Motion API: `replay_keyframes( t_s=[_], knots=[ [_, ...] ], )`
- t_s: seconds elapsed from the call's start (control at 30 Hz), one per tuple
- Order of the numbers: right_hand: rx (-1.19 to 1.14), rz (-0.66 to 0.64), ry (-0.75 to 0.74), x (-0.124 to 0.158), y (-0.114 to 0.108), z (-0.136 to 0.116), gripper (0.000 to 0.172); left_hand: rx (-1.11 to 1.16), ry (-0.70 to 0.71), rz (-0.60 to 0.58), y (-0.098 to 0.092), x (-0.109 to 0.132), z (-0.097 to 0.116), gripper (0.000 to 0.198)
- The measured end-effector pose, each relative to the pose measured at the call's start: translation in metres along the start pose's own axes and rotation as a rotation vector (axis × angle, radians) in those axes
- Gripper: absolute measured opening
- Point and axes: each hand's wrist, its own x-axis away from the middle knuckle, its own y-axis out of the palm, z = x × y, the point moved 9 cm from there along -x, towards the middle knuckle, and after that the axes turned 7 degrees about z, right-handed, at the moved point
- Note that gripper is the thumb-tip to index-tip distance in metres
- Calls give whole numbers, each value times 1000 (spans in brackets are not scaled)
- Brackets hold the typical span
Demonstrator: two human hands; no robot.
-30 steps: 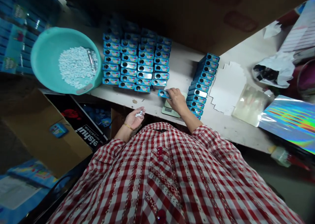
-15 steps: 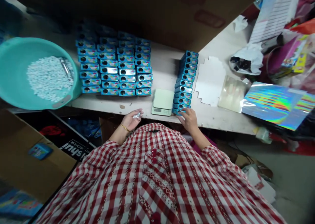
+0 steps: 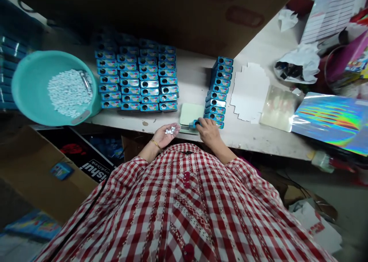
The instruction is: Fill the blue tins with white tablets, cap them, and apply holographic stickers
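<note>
My left hand (image 3: pixel 161 137) is cupped palm up by the table's front edge, holding a few small white pellets (image 3: pixel 170 131). My right hand (image 3: pixel 210 134) grips a small blue tin (image 3: pixel 196 124) with a dark round spot on its end. That tin is at the front right of a pale kitchen scale (image 3: pixel 190 111), covering part of it; whether it touches the scale I cannot tell. Just right of the scale runs a row of similar blue tins (image 3: pixel 219 90). Several columns of blue tins (image 3: pixel 137 81) stand to the left of the scale.
A turquoise tub (image 3: pixel 21 81) at the left holds many white pellets (image 3: pixel 64 95) and a metal tool (image 3: pixel 85 81). Behind the tins rises a large cardboard box (image 3: pixel 172 16). Rightward lie a white card sheet (image 3: pixel 249 91), a clear bag (image 3: pixel 277 108) and a shiny rainbow sheet (image 3: pixel 330 118).
My right hand has taken a tin from the near end of the right row and moved it left to the scale. My left hand has shifted slightly rightward, its palm turned up more.
</note>
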Motion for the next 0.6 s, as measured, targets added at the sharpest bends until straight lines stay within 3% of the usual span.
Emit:
replay_keyframes(
  t_s=[0.13, 0.23, 0.47, 0.6],
  knots=[
    [-15, -39, -48, -40, 17, -5, 30, 39, 2, -51, 4, 3, -1, 26],
    [-92, -14, -37, -47, 17, -18, 29, 62, 1, -63, 1, 6, -2, 28],
    [-324, -219, -278, -39, 23, -122, 25, 94, -57, 16, -25, 15, -19, 34],
    [-377, -264, -403, -39, 32, -148, 21, 72, -103, 47, -38, 19, -27, 39]
  ],
)
